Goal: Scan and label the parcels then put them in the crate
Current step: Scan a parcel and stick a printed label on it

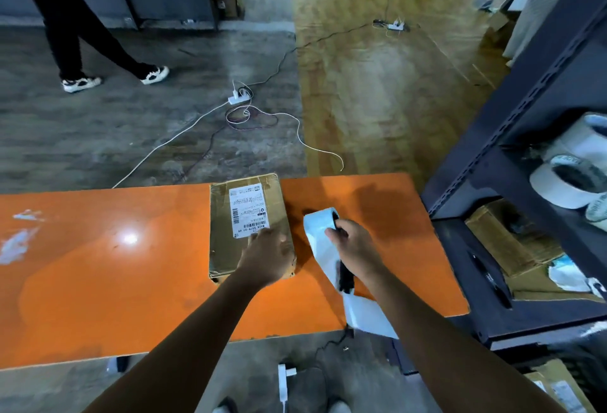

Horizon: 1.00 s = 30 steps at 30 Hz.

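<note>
A label (249,209) is being pressed onto the box (226,248) by flat fingers of the left hand (266,255), the roll (320,223) being gripped in the right hand (353,245); crating apparently is left.

left grip (266,256) rests on parcel (223,248) | right grip (353,245) holds label roll (318,220) | orange table (98,264)

"0079-00" on label (249,210), parcel (223,248)

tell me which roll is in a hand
The label roll on the table, gripped by the right hand; the other rolls sit on the shelf.
</note>
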Tool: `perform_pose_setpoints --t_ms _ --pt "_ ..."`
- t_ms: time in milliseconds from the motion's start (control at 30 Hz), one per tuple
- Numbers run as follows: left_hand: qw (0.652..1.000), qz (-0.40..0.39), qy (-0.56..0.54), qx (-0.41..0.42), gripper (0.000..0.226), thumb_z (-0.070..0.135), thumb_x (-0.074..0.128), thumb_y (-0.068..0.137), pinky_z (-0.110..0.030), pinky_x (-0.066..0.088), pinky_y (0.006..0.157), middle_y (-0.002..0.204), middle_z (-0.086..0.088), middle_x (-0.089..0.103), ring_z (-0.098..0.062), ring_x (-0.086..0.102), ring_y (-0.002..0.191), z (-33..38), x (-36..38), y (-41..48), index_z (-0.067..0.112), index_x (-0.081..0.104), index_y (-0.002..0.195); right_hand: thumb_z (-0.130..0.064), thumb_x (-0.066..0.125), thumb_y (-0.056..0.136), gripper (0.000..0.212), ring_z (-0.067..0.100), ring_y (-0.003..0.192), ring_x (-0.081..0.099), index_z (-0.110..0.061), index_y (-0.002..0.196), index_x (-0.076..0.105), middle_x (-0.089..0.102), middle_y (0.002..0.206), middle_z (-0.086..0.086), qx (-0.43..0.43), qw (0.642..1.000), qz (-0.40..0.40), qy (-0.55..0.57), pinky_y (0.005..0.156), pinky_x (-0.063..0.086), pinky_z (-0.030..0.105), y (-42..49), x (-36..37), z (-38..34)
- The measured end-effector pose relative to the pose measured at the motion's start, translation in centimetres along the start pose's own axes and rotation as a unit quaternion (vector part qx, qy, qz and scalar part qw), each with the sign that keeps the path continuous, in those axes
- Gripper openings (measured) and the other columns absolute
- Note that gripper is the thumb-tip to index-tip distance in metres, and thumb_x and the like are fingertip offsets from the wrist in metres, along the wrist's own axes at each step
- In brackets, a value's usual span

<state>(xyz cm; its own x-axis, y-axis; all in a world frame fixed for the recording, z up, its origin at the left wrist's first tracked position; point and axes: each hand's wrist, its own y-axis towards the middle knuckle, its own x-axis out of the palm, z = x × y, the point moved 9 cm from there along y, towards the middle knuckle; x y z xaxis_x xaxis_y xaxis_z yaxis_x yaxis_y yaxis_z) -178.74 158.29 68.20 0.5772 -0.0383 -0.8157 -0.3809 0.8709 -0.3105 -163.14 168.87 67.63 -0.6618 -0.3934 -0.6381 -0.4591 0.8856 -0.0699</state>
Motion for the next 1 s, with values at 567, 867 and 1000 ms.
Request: perform_pose_setpoints --t_ms 567,867,1000 --pt "0.887 -0.002 -0.46 -0.033 0.057 -0.007 0.079 0.071 -0.031 0.056 0.067 0.092 -0.007 0.068 -0.019 0.069 0.085 1.0 0.0 2.2 0.019 0.055 0.116 -0.021 0.07 0.09 0.018 0.014 0.088 0.062 -0.014 0.104 0.06 0.066 0.097 0.002 0.124 0.958 -0.043 0.256 0.077 0.049 0.027 -0.4 -0.7 -0.4" --pt "0.918 -0.008 -0.396 0.019 0.066 -0.005 0.077 0.073 -0.01 0.048 0.058 0.094 0.004 0.062 -0.001 0.063 0.079 0.6 -0.3 2.5 0.027 0.047 0.123 -0.018 0.074 0.083 0.045 0.008 0.099 0.066 -0.046 0.112 0.054 0.07 0.108 -0.006 0.042 0.983 -0.063 0.17 0.082 0.054 0.022 -0.8 0.4 -1.2" --pt "0.947 -0.002 -0.313 0.078 0.065 0.0 0.077 0.076 -0.012 0.048 0.068 0.094 0.005 0.06 -0.005 0.061 0.083 1.4 -0.5 2.0 0.02 0.048 0.131 -0.027 0.07 0.077 0.046 0.004 0.097 0.067 -0.053 0.112 0.057 0.07 0.101 -0.02 0.037 0.988 -0.067 0.135 0.078 0.053 0.019 -1.5 0.4 -0.7"
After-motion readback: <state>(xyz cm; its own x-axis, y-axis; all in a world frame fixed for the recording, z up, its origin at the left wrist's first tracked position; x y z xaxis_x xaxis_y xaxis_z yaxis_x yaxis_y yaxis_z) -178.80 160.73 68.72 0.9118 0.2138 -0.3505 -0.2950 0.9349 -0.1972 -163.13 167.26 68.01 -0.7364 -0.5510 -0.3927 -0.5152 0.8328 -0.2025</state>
